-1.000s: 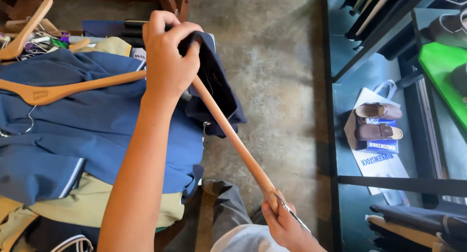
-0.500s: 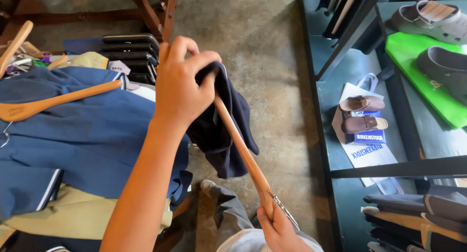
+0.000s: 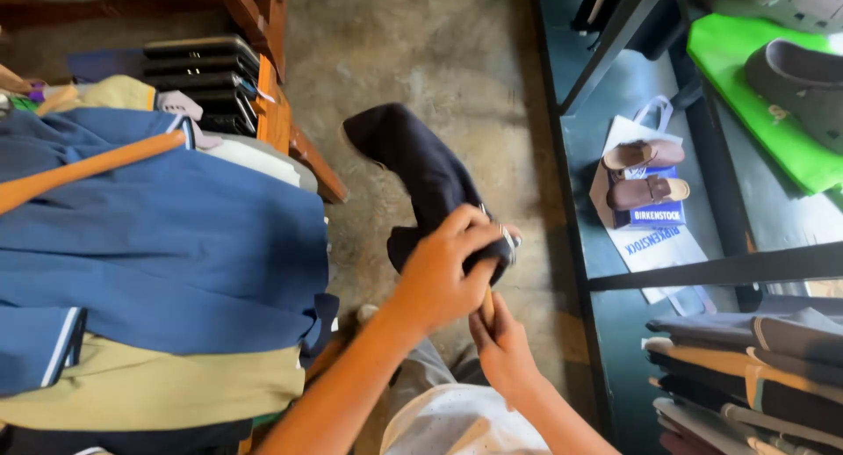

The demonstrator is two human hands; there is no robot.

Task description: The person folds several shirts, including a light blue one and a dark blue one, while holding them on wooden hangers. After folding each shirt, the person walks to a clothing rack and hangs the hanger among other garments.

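The left hand (image 3: pixel 443 275) is closed over the lower end of a dark navy garment (image 3: pixel 421 178), its fingers curled round the cloth and pressing it against a wooden hanger (image 3: pixel 486 304). Only a short piece of the hanger shows, poking out between the 2 hands. The right hand (image 3: pixel 502 345) sits just below the left hand, touching it, with its grip wrapped tight round the hanger's end. A small metal clip (image 3: pixel 508 237) shows at the garment's edge, just right of the left hand's fingertips.

The garment rises up and to the left from the left hand, held in the air over the concrete floor (image 3: pixel 413 60), its top end bent over. It touches nothing but the hands and the hanger.

Left of the left hand, a blue shirt (image 3: pixel 167 244) lies spread on a table, with a second wooden hanger (image 3: pixel 88 167) across its top. Under the shirt lies a pale yellow garment (image 3: pixel 149 385). Beyond the shirt, a stack of dark folded items (image 3: pixel 202 73) rests by the wooden table frame (image 3: pixel 272 112).

Right of the left hand stands a dark metal shelf (image 3: pixel 597 209). On it, 2 brown sandals (image 3: pixel 645 174) sit on a box, well apart from the hands. Folded clothes (image 3: pixel 746 367) are stacked lower on the shelf, and a grey shoe (image 3: pixel 799 77) lies on a green sheet (image 3: pixel 764 130) higher up.
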